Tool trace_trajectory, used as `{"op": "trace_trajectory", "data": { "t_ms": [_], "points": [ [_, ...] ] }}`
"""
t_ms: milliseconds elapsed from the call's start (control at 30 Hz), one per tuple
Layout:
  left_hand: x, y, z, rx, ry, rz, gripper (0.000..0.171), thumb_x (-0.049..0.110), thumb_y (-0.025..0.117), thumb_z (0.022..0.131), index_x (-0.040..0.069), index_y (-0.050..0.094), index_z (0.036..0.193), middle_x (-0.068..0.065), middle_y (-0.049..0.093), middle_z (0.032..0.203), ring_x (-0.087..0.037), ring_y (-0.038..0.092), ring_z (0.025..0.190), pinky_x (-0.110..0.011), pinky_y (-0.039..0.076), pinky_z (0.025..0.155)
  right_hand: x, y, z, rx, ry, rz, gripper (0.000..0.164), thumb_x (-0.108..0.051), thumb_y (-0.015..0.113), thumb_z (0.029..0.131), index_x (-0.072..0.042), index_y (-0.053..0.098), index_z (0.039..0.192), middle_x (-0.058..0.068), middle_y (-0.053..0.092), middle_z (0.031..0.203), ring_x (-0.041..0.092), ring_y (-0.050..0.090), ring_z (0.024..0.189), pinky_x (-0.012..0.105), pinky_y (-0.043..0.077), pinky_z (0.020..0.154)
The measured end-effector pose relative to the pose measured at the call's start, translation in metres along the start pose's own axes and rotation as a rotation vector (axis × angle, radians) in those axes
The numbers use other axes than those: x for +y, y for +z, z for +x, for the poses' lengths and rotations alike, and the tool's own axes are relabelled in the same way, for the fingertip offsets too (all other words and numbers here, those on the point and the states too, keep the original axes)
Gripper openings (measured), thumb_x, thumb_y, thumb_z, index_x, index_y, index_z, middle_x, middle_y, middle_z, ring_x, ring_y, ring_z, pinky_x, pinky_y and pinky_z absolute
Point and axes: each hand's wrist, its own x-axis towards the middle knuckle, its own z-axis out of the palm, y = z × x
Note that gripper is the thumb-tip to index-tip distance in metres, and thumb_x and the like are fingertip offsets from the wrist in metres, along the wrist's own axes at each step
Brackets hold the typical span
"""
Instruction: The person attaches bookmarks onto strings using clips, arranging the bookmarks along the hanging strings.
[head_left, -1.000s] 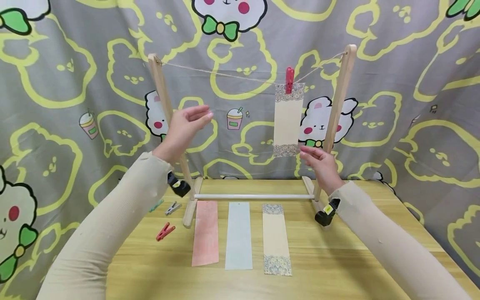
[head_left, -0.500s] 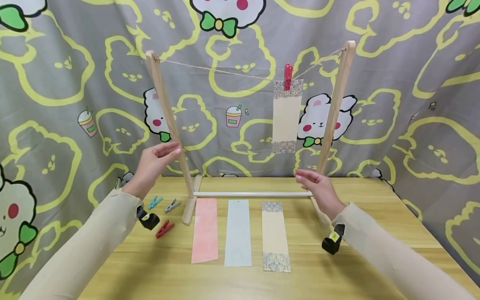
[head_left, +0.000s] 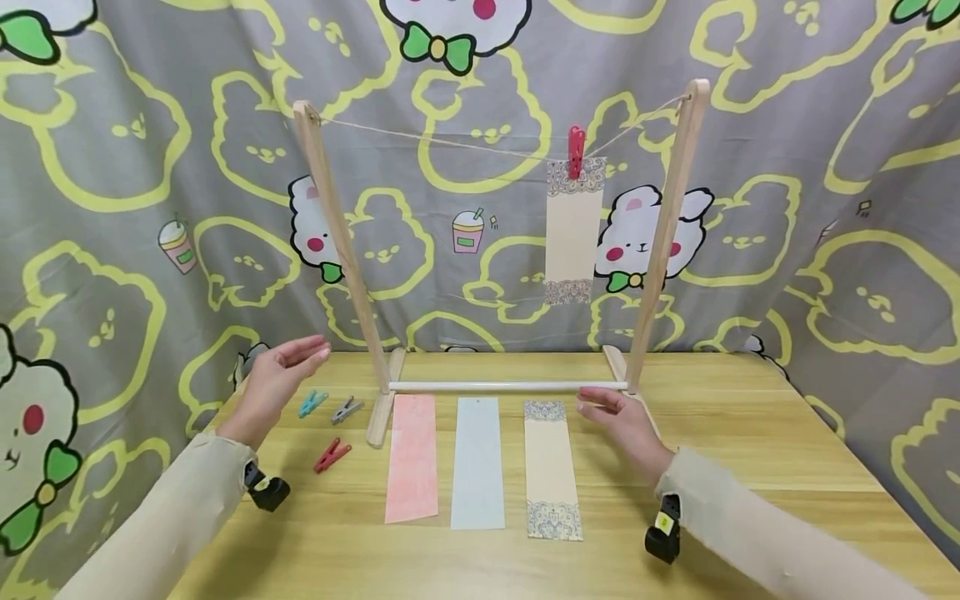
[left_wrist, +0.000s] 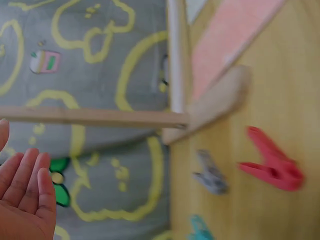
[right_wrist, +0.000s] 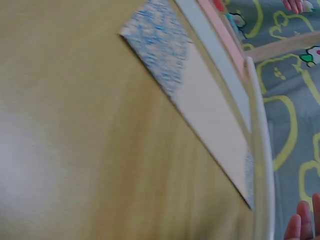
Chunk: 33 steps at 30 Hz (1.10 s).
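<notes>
My left hand point(head_left: 273, 387) hovers over the table's left side, fingers loosely extended and holding nothing. Below and right of it lie a teal clothespin point(head_left: 312, 403), a grey clothespin point(head_left: 347, 410) and a red clothespin point(head_left: 332, 455). With relaxed fingers, my right hand point(head_left: 624, 427) is in the air just right of a cream card with blue lace print point(head_left: 552, 467), holding nothing. Left of that card lie a pale blue card point(head_left: 478, 467) and a pink card point(head_left: 412, 462). Another cream lace card point(head_left: 573, 237) hangs from the string, pinned by a red clothespin point(head_left: 576, 153).
A wooden stand has a left post point(head_left: 341, 242), a right post point(head_left: 670, 233) and a white crossbar point(head_left: 502, 386) near the table. Thin string point(head_left: 435, 142) sags between the post tops. A patterned curtain point(head_left: 787, 275) hangs behind the wooden table point(head_left: 720, 417).
Both hands have come down: the left from beside the left post toward the clothespins, also moving left; the right from near the hanging card toward the cream card on the table.
</notes>
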Motion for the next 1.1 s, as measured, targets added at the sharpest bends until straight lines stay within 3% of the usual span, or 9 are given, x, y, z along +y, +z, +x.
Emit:
{"op": "trace_trajectory", "data": {
  "t_ms": [200, 467, 667, 867, 1100],
  "points": [
    [-0.03, 0.0, -0.009, -0.012, -0.063, -0.033, 0.065, 0.043, 0.06, 0.09, 0.001, 0.045, 0.138, 0.03, 0.059, 0.099, 0.016, 0.056, 0.091, -0.006, 0.041, 0.08, 0.018, 0.013, -0.006, -0.015, 0.077, 0.01, 0.05, -0.021, 0.067, 0.089, 0.001, 0.052, 0.131, 0.02, 0.053, 0.134, 0.01, 0.059, 0.1, 0.024, 0.049, 0.082],
    [-0.06, 0.008, -0.02, -0.027, -0.161, -0.033, 0.067, 0.042, 0.063, 0.089, 0.001, 0.045, 0.138, 0.028, 0.062, 0.104, 0.017, 0.055, 0.089, -0.012, 0.046, 0.081, 0.024, 0.024, -0.009, 0.01, 0.087, -0.009, 0.05, -0.017, 0.07, 0.085, 0.003, 0.053, 0.128, 0.021, 0.054, 0.132, 0.018, 0.058, 0.102, 0.02, 0.048, 0.083],
    [-0.075, 0.016, -0.028, -0.067, -0.225, -0.007, 0.064, 0.038, 0.063, 0.09, 0.0, 0.045, 0.138, 0.008, 0.065, 0.119, 0.018, 0.053, 0.089, -0.016, 0.047, 0.085, 0.026, 0.033, -0.006, 0.035, 0.104, -0.013, 0.051, -0.017, 0.071, 0.085, 0.001, 0.053, 0.129, 0.02, 0.056, 0.129, 0.024, 0.057, 0.106, 0.022, 0.048, 0.084],
    [-0.085, 0.022, -0.035, -0.075, -0.297, 0.027, 0.061, 0.034, 0.063, 0.091, 0.0, 0.045, 0.138, -0.009, 0.059, 0.13, 0.02, 0.048, 0.088, -0.028, 0.042, 0.101, 0.029, 0.04, -0.004, 0.04, 0.09, -0.019, 0.056, -0.015, 0.073, 0.083, 0.002, 0.051, 0.131, 0.022, 0.055, 0.129, 0.03, 0.055, 0.111, 0.025, 0.049, 0.086],
    [-0.095, 0.028, -0.041, -0.084, -0.298, -0.055, 0.06, 0.025, 0.067, 0.089, -0.007, 0.045, 0.135, -0.012, 0.064, 0.121, 0.015, 0.056, 0.084, -0.009, 0.047, 0.076, 0.034, 0.044, -0.003, 0.057, 0.085, -0.159, 0.06, -0.011, 0.078, 0.077, 0.004, 0.051, 0.129, 0.021, 0.055, 0.122, 0.028, 0.052, 0.105, 0.035, 0.045, 0.088]
  ]
}}
